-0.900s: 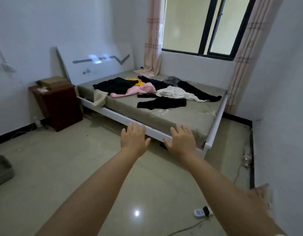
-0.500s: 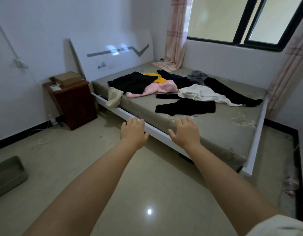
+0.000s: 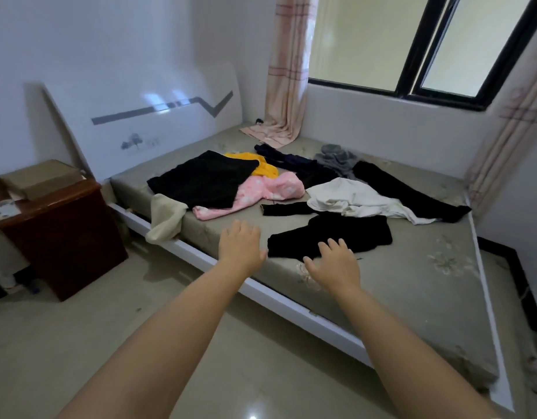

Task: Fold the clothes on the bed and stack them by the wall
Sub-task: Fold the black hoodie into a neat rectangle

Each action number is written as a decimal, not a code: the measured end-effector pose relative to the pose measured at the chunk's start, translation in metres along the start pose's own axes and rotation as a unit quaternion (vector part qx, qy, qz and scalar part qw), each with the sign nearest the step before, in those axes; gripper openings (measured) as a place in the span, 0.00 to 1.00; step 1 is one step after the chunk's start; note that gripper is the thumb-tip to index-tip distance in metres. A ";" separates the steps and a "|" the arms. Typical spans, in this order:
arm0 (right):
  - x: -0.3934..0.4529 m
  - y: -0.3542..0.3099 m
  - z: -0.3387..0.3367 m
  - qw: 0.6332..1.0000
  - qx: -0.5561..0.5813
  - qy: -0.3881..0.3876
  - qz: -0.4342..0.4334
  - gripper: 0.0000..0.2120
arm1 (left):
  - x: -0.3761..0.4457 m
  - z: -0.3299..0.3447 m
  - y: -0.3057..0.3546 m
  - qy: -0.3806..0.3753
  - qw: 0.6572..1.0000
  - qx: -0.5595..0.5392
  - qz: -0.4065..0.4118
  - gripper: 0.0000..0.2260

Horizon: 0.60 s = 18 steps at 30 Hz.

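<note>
Both arms reach out over the floor toward the bed's point(image 3: 412, 300) near edge. The left hand point(image 3: 241, 247) hovers palm down with fingers straight and loose, its grip empty, just left of a black garment point(image 3: 345, 234) lying near that edge. The right hand point(image 3: 333, 264) is spread the same way, holding nothing, fingertips over the garment's near hem; contact I cannot tell. Beyond, mid-bed, lie a white shirt point(image 3: 351, 198), a pink patterned piece point(image 3: 270, 192) and a larger black piece point(image 3: 203, 179) over a yellow one point(image 3: 261, 166). A beige cloth point(image 3: 166, 219) droops off the left edge. Long black trousers point(image 3: 406, 189) stretch toward the right edge, with grey point(image 3: 336, 157) and dark navy point(image 3: 286, 158) clothes nearer the far wall. A brown nightstand point(image 3: 61, 237) stands left of the bed
</note>
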State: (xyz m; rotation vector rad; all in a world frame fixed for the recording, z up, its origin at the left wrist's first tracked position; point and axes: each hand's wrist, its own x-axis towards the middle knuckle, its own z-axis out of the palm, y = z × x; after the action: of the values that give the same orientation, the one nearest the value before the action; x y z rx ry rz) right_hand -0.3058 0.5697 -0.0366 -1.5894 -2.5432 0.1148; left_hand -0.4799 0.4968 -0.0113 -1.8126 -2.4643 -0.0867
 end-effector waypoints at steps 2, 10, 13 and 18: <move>0.041 0.007 0.012 1.000 -0.004 -0.003 0.020 0.26 | 0.046 0.016 -0.004 -0.011 1.000 -0.007 0.020 0.20; 0.240 -0.013 0.045 1.000 -0.010 -0.020 -0.016 0.25 | 0.223 0.062 -0.049 -0.031 0.999 -0.008 -0.010 0.21; 0.316 -0.043 0.051 0.998 0.014 -0.019 -0.055 0.24 | 0.280 0.066 -0.087 -0.034 0.998 0.012 -0.056 0.21; 0.416 -0.104 0.073 0.991 0.016 -0.042 -0.124 0.24 | 0.343 0.081 -0.164 -0.048 0.991 0.019 -0.127 0.20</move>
State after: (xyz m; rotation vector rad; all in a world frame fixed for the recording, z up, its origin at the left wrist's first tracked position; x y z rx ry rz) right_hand -0.5892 0.8989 -0.0621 -1.2681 -2.7634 0.1968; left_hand -0.7402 0.7810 -0.0576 -1.5146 -2.7316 0.0330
